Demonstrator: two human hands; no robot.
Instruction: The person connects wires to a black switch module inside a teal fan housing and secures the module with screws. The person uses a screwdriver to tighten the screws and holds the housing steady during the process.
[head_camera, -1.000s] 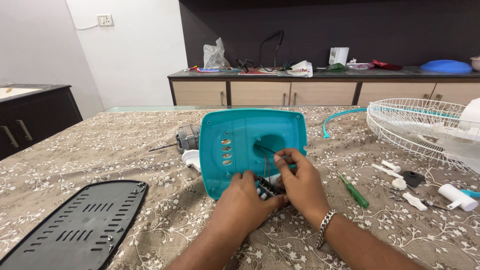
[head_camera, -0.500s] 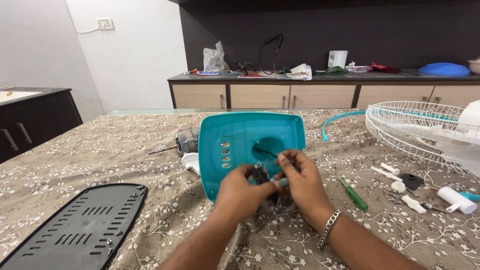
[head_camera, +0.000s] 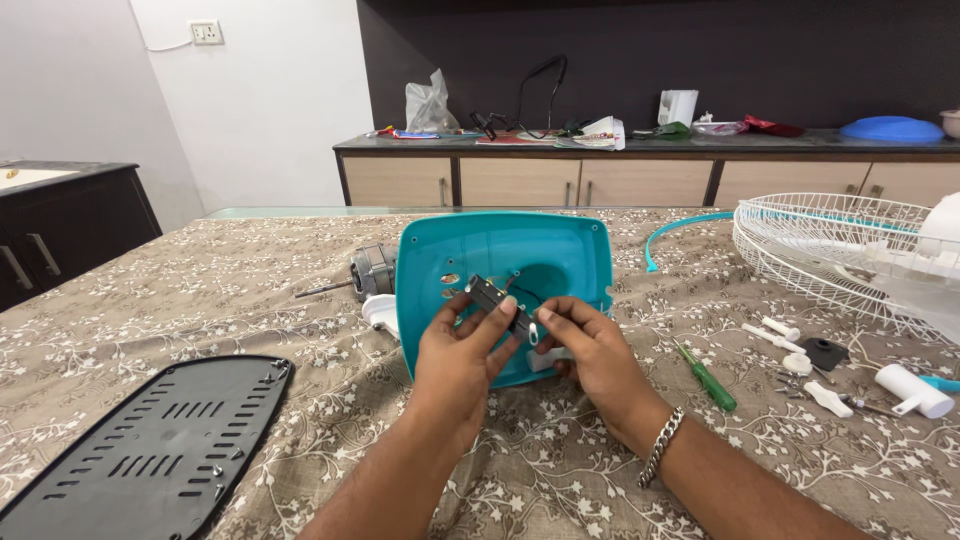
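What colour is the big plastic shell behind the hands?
The plastic shell is teal, a blue-green, plain with no pattern. The head view shows it best.

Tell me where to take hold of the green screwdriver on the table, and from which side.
Take the green screwdriver by its green handle, coming from above. It lies flat on the cloth, right of the right hand, with bare cloth on both sides, so a grip across the handle fits.

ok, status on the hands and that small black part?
Left hand and right hand both pinching the small black part, lifted in front of the teal housing. Green screwdriver lies apart on the tablecloth. Nothing in the way.
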